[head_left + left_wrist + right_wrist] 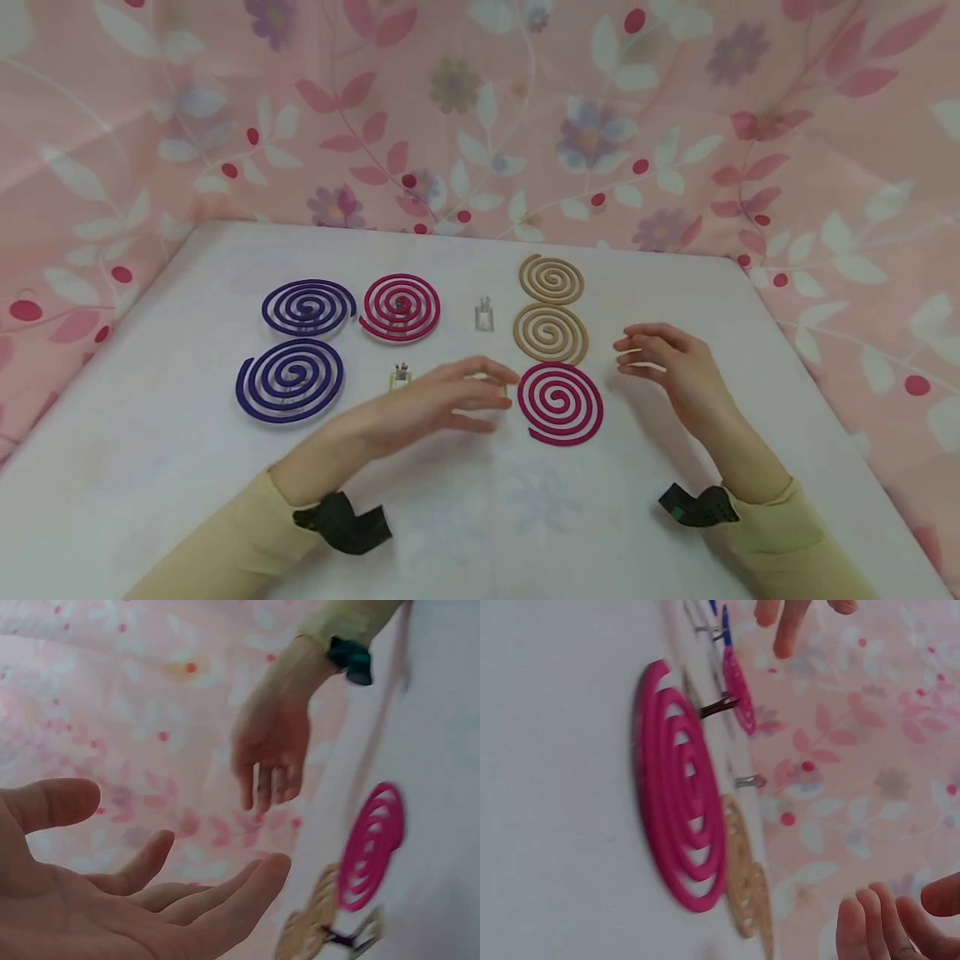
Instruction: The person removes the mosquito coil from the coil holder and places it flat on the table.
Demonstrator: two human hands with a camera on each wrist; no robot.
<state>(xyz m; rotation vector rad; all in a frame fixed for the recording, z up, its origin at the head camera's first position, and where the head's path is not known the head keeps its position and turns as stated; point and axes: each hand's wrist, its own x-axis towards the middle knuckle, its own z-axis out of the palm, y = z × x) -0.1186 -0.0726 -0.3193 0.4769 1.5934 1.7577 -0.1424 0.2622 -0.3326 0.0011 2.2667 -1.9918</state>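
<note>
My left hand, holding nothing, hovers over the middle of the white table with its fingers loosely extended. Its fingertips overlap the left edge of a flat pink mosquito coil. A gold-coloured metal coil stand shows just behind this hand, and another stand is mostly hidden by the fingers. To the right of the pink coil, my right hand hangs above the table, also holding nothing, its fingers loosely bent. Two tan mosquito coils lie behind the pink one, between the hands.
At the left, two dark purple coils sit raised on stands, beside a second pink coil, also on a stand. A silver coil stand stands between that pink coil and the tan ones. Pink floral cloth hangs behind the table.
</note>
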